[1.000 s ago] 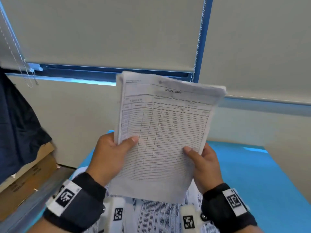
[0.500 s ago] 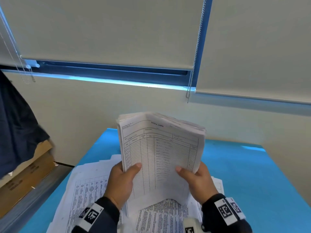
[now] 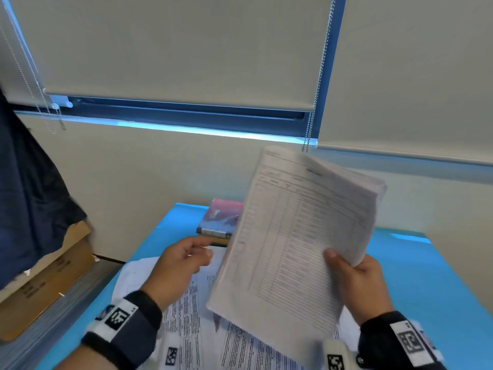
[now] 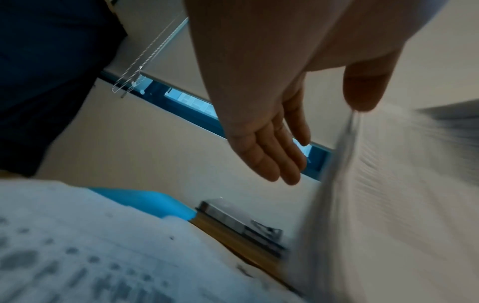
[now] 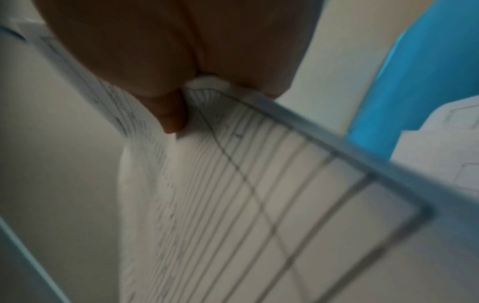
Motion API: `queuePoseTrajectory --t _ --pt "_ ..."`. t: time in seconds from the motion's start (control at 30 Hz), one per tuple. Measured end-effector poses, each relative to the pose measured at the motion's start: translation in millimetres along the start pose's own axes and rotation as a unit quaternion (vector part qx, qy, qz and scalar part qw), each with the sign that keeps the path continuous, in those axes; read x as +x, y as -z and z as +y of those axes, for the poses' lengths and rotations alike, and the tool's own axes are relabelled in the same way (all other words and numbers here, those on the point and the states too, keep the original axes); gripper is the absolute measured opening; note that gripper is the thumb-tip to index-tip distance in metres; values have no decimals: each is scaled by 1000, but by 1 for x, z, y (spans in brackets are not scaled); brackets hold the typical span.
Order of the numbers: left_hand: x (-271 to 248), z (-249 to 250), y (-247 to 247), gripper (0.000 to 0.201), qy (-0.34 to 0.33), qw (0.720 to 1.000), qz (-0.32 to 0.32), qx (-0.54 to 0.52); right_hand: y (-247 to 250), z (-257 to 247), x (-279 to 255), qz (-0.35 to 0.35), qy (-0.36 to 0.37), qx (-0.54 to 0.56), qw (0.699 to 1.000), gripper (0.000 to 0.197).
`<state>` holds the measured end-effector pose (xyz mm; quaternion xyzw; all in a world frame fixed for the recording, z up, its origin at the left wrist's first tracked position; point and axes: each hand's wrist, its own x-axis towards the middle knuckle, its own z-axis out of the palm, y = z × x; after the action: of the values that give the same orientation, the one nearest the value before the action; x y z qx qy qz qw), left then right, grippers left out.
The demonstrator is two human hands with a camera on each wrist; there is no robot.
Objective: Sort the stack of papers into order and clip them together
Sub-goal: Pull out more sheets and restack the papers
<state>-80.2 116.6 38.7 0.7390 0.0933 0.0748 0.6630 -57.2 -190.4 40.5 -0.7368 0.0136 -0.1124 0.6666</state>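
Note:
A thick stack of printed forms (image 3: 298, 241) is held up over the blue table (image 3: 416, 276), tilted to the right. My right hand (image 3: 354, 279) grips its lower right edge, thumb on the front sheet. In the right wrist view the thumb (image 5: 171, 114) presses on the stack (image 5: 259, 205). My left hand (image 3: 186, 259) hovers just left of the stack, holding nothing. The left wrist view shows that hand (image 4: 272, 143) with straight fingers beside the stack's edge (image 4: 344, 164). Loose printed sheets (image 3: 186, 316) lie spread on the table under both hands.
A book with a pink and blue cover (image 3: 221, 217) lies at the table's far edge against the wall. A cardboard box (image 3: 48, 284) and dark cloth (image 3: 26, 196) are at the left. Window blinds (image 3: 186, 49) with bead chains hang above.
Both hands held the stack before. My left hand has let go, and the right hand has swung the stack to the right and tilted it, uncovering the book behind.

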Motion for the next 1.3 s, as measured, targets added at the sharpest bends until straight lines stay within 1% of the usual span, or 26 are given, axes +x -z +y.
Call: queuePoseTrajectory --t 0.03,0.07,0.1,0.13,0.17,0.2,0.27,0.3,0.37,0.43,0.5,0.57,0.6,0.63,0.7,0.77,0.8,0.87,0.97,1.13,1.23,1.3 --pt "9 -6 15 27 11 998 9 57 7 1 1 12 -10 5 1000 20" --pt "17 -15 30 24 23 992 11 124 13 2 2 23 -17 9 1000 19" --pt "27 -24 46 21 34 980 6 195 19 4 3 33 -23 10 999 17" --pt "36 -33 60 23 46 964 0 262 23 6 3 43 -26 6 999 17" --pt "45 -40 70 29 63 945 -13 319 27 8 3 50 -30 -2 998 17" --pt "52 -47 78 40 78 923 -31 376 30 10 3 55 -35 -9 998 17" --pt "62 -52 84 62 106 868 -68 479 34 16 3 59 -44 -20 997 17" --pt "65 -53 83 71 117 846 -79 515 36 18 3 60 -46 -26 997 17" --pt "74 -57 80 86 125 817 -86 557 37 22 2 59 -53 -35 996 16" --pt "83 -63 79 95 135 786 -95 595 40 27 2 63 -63 -40 995 16" --pt "89 -70 79 95 139 754 -97 635 43 31 2 72 -68 -51 994 15" --pt "93 -74 80 83 129 723 -88 673 47 34 4 82 -73 -59 992 15" --pt "94 -75 80 74 124 714 -81 684 48 35 4 85 -76 -58 992 14" --pt "94 -75 81 65 124 709 -80 689 49 35 4 86 -79 -57 992 13" --pt "94 -71 84 45 125 714 -85 684 49 36 4 86 -84 -59 991 13" --pt "93 -65 90 24 112 735 -90 662 50 35 4 86 -85 -69 990 14" --pt "92 -60 92 18 105 749 -90 648 51 35 4 88 -83 -75 990 15" --pt "89 -47 90 15 84 768 -95 628 54 35 5 95 -79 -87 988 18" --pt "77 -21 68 16 40 785 -134 604 60 36 8 111 -87 -92 986 18" --pt "62 11 -7 19 -18 778 -217 589 75 43 11 135 -97 -98 981 17" --pt "64 8 -56 21 -49 765 -257 589 85 48 12 147 -106 -98 979 16" --pt "71 -4 -84 16 -57 754 -274 594 91 48 13 157 -107 -91 978 14"
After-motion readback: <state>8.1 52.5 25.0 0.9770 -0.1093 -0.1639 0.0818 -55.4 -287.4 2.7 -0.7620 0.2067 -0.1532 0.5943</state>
